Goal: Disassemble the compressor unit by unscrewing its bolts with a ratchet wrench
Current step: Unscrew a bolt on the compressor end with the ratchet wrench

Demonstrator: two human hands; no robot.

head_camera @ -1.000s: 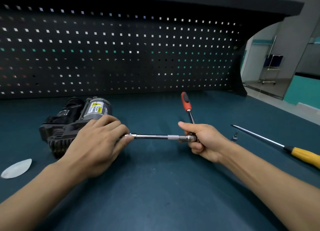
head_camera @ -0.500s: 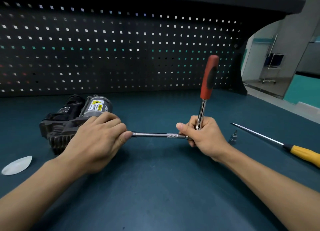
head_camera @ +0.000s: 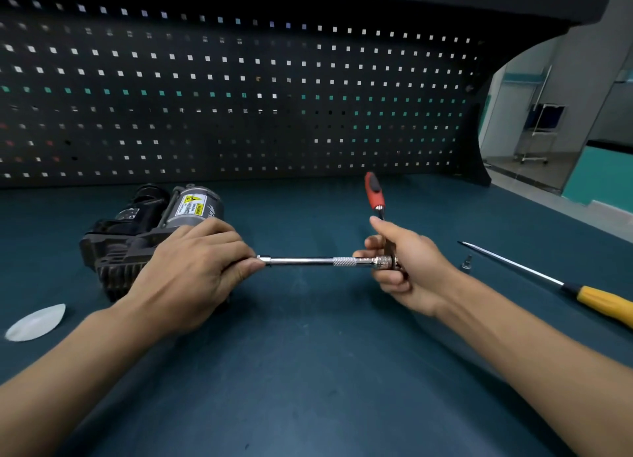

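The compressor unit (head_camera: 150, 237) lies on the surface (head_camera: 308, 371) under the left hand (head_camera: 191, 271), whose fingers (head_camera: 246, 268) pinch the extension bar (head_camera: 308, 260) at a bolt presumably hidden beneath. Right of it, the right hand (head_camera: 407, 265) grips the ratchet wrench (head_camera: 374, 191), its handle swung back from upright: another loosening stroke.

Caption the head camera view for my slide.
Left hand holds the extension bar at the compressor; right hand grips the ratchet wrench.

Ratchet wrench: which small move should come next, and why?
Probably swing the ratchet wrench handle toward the person for one stroke: it points away, the right hand grips its head, and the left hand holds the extension bar at the compressor unit.
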